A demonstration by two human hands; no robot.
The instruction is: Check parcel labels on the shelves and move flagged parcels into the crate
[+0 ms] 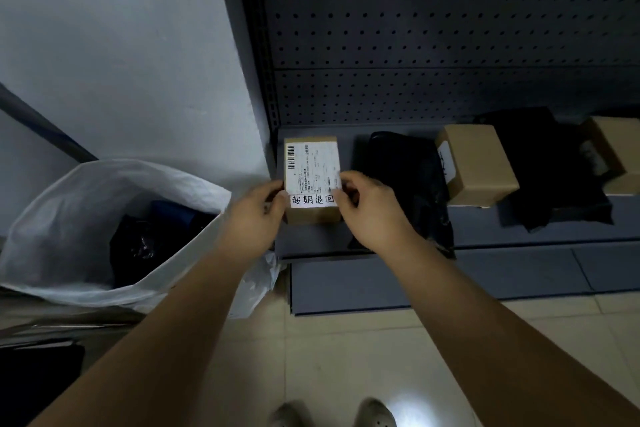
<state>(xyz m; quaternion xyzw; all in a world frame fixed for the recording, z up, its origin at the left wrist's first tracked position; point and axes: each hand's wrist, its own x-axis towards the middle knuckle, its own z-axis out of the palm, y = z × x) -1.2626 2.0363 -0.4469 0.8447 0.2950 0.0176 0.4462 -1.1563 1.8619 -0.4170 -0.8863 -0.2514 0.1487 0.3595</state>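
- Head camera: a person is holding a small cardboard parcel [311,180] at centre frame, over the left end of a grey shelf [519,229]; whether it is resting on the shelf or lifted cannot be told.
- Left hand [254,215] is gripping the parcel's left edge and right hand [367,211] is gripping its right edge, fingers curled round the box, which is sitting between them.
- A printed label [313,166] is facing up, with a handwritten strip [313,199] just below it between the two thumbs.
- Right of the hands, a black bag parcel [408,177] is lying on the shelf, then a second cardboard box [481,166], another black bag [540,163] and a third box [616,152] at the right edge.
- At lower left, well apart from the parcel, a white sack [69,218] is standing open with dark items inside.
- A perforated back panel [415,28] is filling the upper right.
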